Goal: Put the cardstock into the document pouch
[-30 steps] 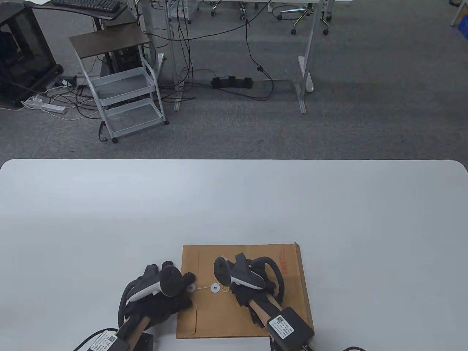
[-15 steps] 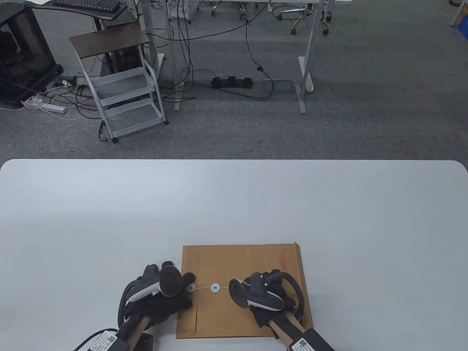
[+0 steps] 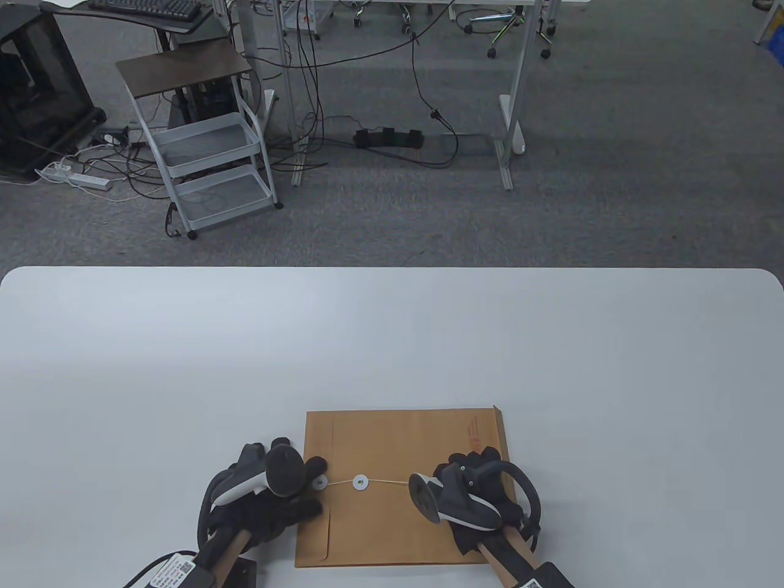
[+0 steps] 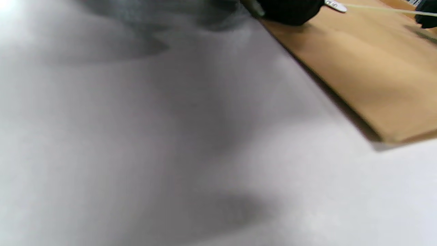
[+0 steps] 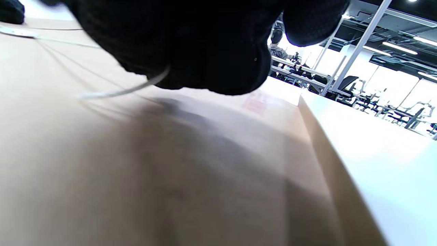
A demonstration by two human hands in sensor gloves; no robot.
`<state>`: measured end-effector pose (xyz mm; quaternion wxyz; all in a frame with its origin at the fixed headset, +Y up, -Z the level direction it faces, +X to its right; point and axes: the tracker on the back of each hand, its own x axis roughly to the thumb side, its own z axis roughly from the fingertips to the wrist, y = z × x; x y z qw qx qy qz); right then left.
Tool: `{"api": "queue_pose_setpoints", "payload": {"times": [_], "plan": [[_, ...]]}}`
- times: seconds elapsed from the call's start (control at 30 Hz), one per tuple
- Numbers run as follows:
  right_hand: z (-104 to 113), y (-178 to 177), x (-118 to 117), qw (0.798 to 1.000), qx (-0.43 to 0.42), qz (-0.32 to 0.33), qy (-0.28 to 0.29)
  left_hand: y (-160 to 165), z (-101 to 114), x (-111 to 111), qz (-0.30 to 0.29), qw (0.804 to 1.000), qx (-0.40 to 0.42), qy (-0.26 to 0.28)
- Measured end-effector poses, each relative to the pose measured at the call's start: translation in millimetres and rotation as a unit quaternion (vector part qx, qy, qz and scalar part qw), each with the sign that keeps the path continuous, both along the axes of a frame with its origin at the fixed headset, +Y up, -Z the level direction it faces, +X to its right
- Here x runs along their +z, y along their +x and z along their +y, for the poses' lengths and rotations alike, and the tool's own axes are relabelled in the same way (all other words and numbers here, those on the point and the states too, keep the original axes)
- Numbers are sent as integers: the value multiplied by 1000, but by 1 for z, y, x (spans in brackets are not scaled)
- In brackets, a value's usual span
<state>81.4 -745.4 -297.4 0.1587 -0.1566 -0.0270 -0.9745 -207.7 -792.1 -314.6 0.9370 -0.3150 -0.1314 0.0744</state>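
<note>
Flat brown kraft-paper document pouch on white table, near front edge.

Left hand resting on pouch's left edge beside white round paper washer, grip not clear; right hand closed, pinching thin white closure string stretched from second washer.

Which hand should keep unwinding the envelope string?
The right hand: the string runs from the buttons into its fingers. The left hand rests on the envelope edge beside the flap button, steadying it.
</note>
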Motion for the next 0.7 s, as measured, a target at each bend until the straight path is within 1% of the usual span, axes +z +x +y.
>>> {"api": "queue_pose_setpoints", "payload": {"times": [0.3, 0.4, 0.53, 0.7], "plan": [[1, 17, 0, 1000, 3, -21, 3, 0, 0, 0, 0, 1000, 0, 1], [2, 20, 0, 999, 12, -30, 14, 0, 0, 0, 0, 1000, 0, 1], [4, 28, 0, 998, 34, -50, 27, -1, 0, 0, 0, 1000, 0, 3], [7, 43, 0, 995, 39, -83, 39, -1, 0, 0, 2, 1000, 1, 6]]}}
